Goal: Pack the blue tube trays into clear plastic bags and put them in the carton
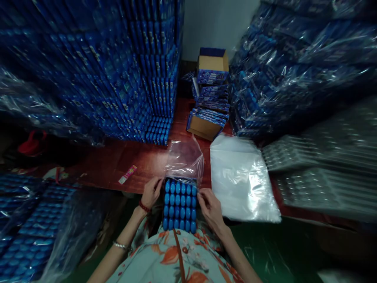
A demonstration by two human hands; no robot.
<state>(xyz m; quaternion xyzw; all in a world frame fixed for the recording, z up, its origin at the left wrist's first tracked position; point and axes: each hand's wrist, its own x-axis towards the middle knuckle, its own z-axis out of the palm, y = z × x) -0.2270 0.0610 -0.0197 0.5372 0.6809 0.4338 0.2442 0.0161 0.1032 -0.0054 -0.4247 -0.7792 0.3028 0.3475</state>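
A tray of blue oval pieces (180, 205) stands on edge against the person's lap at the table's near edge, at 6 o'clock in the view. Its far end sits inside the mouth of a clear plastic bag (185, 159), which billows up toward 12 o'clock over the red-brown table (138, 161). The left hand (151, 192) is at the tray's 9 o'clock side, fingers curled and pinching the bag's edge against the tray's upper left corner. The right hand (209, 208) is at the tray's 3 o'clock side, thumb and forefinger pressed together on the bag's rim at the upper right corner, the other fingers loosely bent.

At 3 o'clock from the tray, just beside the right hand, lies a stack of flat clear bags (241, 181). Toward 12 o'clock stand open cardboard boxes with blue printed sides (210, 98). A tall wall of stacked blue cartons (118, 70) fills 10 to 11 o'clock, and bagged blue trays (29, 232) lie at 8 o'clock. A small pink wrapper (127, 174) lies on the table at 10 o'clock from the left hand
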